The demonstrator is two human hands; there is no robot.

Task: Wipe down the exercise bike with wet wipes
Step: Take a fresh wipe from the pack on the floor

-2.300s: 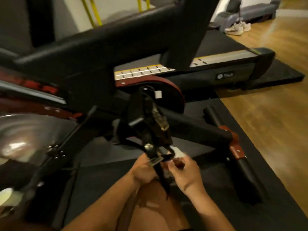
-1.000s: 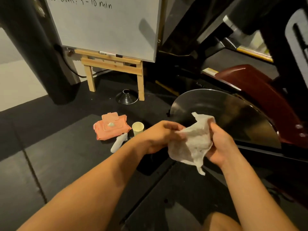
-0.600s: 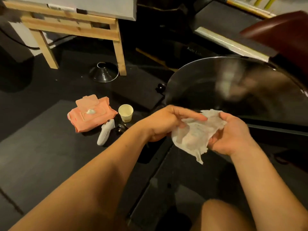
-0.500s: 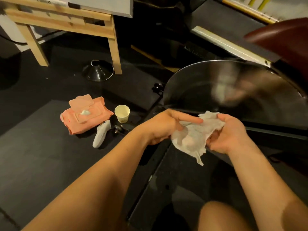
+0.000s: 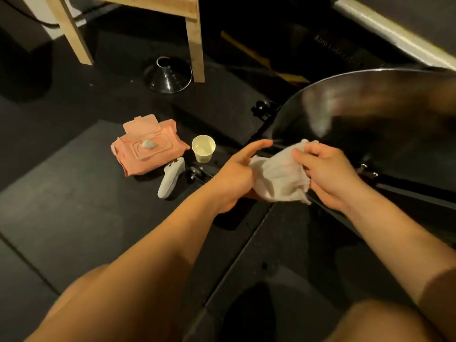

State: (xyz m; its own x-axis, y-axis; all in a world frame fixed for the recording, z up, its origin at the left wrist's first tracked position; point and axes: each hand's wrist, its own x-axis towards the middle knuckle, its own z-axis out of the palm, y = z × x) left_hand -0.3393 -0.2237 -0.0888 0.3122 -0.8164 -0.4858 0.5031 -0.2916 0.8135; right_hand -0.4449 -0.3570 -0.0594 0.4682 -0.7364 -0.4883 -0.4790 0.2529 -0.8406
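Note:
A crumpled white wet wipe [image 5: 281, 176] is held between both hands just in front of the exercise bike's shiny metal flywheel [image 5: 370, 109]. My left hand [image 5: 237, 171] holds the wipe's left side in its palm, with the index finger stretched out straight. My right hand [image 5: 328, 171] pinches the wipe's upper right edge with curled fingers. The orange wet wipe pack [image 5: 148, 146] lies on the dark floor mat to the left, its lid flipped open and a wipe poking out.
A paper cup [image 5: 202, 148] and a white handheld controller [image 5: 171, 177] sit beside the pack. Farther back stand a black cone [image 5: 168, 75] and a wooden easel leg [image 5: 196, 40]. The bike's black base frame [image 5: 246, 243] runs under my arms. My knees show at the bottom.
The view swung from the pedal to the flywheel side and tilted down. Both hands now hold the wipe and have been turning it between them; the right fingers moved onto its upper edge.

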